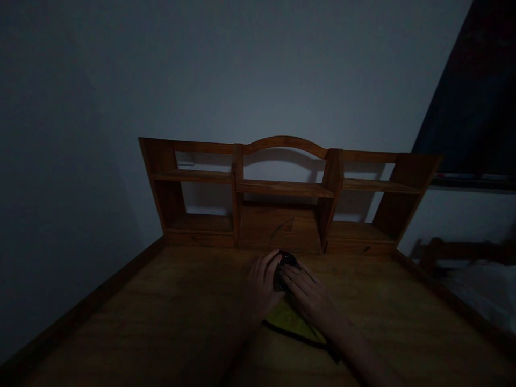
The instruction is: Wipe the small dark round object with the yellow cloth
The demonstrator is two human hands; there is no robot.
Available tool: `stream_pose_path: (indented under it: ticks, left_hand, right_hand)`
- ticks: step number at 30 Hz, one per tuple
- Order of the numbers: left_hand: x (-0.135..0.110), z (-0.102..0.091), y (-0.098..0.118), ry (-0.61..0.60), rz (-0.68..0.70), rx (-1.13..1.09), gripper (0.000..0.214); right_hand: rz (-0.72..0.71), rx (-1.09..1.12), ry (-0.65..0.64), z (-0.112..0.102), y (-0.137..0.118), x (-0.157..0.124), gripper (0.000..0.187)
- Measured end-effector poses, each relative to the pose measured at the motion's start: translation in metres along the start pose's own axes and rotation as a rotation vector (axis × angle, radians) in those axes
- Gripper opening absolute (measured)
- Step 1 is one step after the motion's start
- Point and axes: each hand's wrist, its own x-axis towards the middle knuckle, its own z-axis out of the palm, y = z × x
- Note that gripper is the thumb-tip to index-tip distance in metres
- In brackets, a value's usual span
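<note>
A small, dark, glossy rounded object [279, 280] is between my two hands, over the wooden desk; the dim light hides what kind of thing it is. My left hand [263, 285] is curled round its left side, fingers over the top. From the right, my right hand [308, 293] lies against it, its fingers bent onto the front surface. Below the hands, a yellow-green piece of what looks like cloth [296, 322] with a dark edge spreads toward me, partly covered by my right hand and forearm.
A wooden shelf unit [285, 188] with several compartments stands along the desk's back edge. A thin dark line, perhaps a cord [278, 230], shows in its middle compartment. Raised rims border the desk [181, 301]. A wall socket [185, 159] shows behind the left compartment.
</note>
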Motion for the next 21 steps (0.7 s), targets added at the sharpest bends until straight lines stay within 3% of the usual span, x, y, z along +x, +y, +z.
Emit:
stream_pose_path:
  ticks: [13,21]
  left_hand:
    - [0.0007,-0.0021,0.0014,-0.048,0.003,0.038,0.062]
    - [0.0009,0.0001,0.0024,-0.026,-0.022,0.044,0.062]
  right_hand:
    - [0.041,0.106,0.021,0.0071,0.001,-0.0028,0.042]
    - [0.027,0.118,0.114,0.002,0.0047,-0.0044,0.038]
